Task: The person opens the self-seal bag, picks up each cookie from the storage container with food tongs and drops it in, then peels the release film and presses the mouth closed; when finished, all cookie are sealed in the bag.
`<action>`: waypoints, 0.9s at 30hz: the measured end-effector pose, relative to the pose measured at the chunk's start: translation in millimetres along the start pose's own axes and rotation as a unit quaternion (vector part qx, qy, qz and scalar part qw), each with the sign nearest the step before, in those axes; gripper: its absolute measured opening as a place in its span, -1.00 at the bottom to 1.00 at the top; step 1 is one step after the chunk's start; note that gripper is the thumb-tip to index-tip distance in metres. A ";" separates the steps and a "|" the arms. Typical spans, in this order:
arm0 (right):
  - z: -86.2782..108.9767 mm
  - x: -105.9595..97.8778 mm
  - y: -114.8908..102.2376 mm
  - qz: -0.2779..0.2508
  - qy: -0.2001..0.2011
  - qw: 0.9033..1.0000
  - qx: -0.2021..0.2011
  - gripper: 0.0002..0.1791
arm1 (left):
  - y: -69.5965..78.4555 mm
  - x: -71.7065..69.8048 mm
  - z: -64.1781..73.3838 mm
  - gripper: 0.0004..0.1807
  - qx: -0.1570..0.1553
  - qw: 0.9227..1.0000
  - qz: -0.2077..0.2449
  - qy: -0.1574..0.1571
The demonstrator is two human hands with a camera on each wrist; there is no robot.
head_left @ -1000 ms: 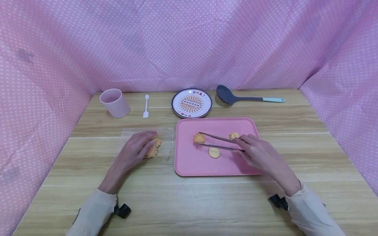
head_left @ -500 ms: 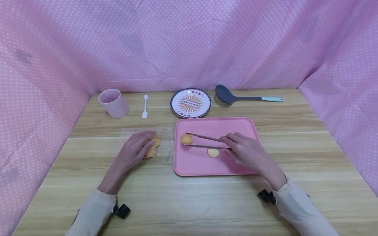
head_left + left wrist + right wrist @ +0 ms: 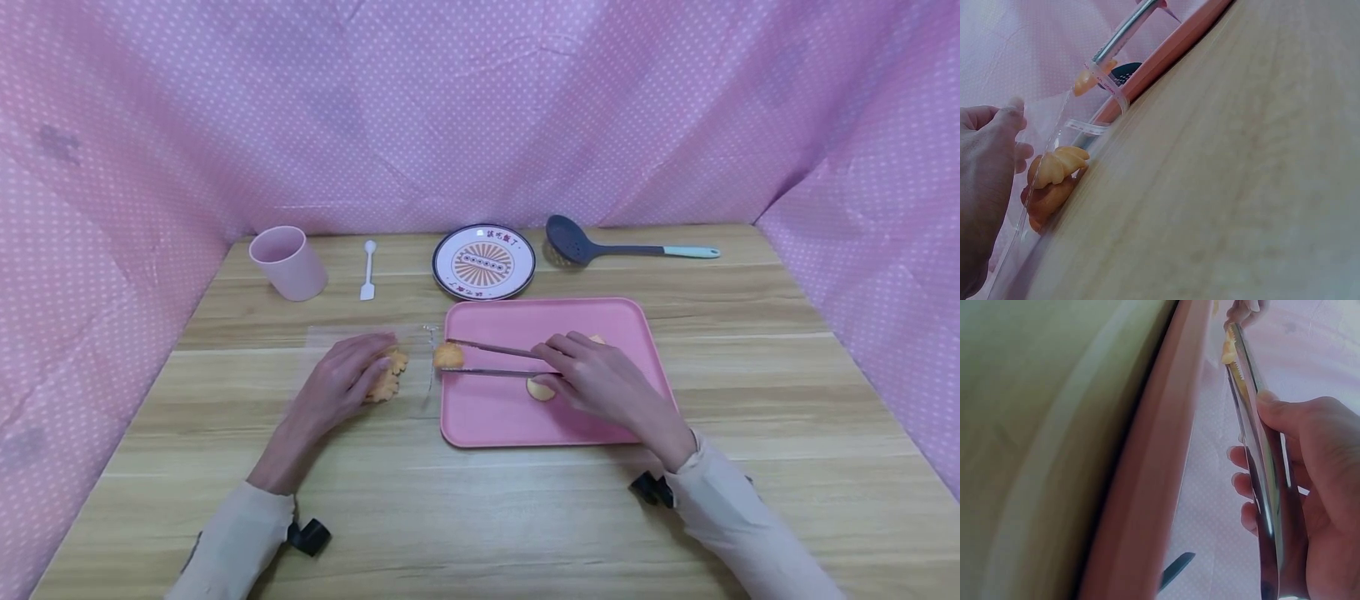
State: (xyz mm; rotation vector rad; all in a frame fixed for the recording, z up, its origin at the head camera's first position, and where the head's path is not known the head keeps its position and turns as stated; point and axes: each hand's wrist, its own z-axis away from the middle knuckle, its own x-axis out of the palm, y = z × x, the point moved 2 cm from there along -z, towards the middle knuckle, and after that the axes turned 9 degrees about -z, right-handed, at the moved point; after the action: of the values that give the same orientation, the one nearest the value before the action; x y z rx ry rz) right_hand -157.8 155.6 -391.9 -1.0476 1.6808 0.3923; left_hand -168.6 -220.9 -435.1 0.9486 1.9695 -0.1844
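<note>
My left hand (image 3: 348, 367) pinches the upper film of a clear zip bag (image 3: 417, 346) lying left of the tray, its mouth facing right. Several golden, ridged cookies (image 3: 1057, 167) rest inside. With thumb and fingers, my right hand (image 3: 596, 373) squeezes metal tongs (image 3: 1260, 450). Between the tong tips sits another golden cookie (image 3: 449, 356), over the left rim of the pink tray (image 3: 487, 421), close to the bag's mouth. A pale round cookie (image 3: 539, 390) lies on the tray below the tongs. One more cookie (image 3: 597, 339) is mostly hidden behind my right hand.
Behind the tray stands a white patterned plate (image 3: 484, 262). A slotted spoon (image 3: 573, 242) with a mint handle lies to its right. Farther left are a small white spatula (image 3: 368, 271) and a pink cup (image 3: 290, 265). Pink dotted cloth (image 3: 480, 108) encloses the table.
My right hand has carried the tongs and the cookie leftward, from the tray's middle to its left rim. The left hand and the bag stay in place.
</note>
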 end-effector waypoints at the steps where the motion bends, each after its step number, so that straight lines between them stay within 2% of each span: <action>1: -1.5 1.0 -0.5 -0.001 0.001 1.000 -0.002 -0.62 | -0.2 0.1 0.2 -0.61 0.001 1.000 0.000 0.001; 12: -16.4 10.0 -7.0 -0.015 -0.001 1.000 -0.017 -0.65 | -0.8 0.5 0.1 -0.61 -0.001 1.000 0.002 -0.002; 19: -24.5 14.6 -11.8 -0.023 -0.001 1.000 -0.021 -0.65 | -2.6 1.4 -0.5 -0.68 0.016 1.000 0.002 0.008; 27: -32.6 19.5 -17.1 -0.016 0.000 1.000 -0.019 -0.67 | -2.5 2.2 -0.6 -0.65 0.025 1.000 0.005 0.018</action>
State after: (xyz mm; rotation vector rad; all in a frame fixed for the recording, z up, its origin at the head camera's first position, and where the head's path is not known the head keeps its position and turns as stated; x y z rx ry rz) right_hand -164.8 114.6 -393.0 -1.1008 1.6605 0.4036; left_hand -171.3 -221.1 -437.1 0.9994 2.0010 -0.2141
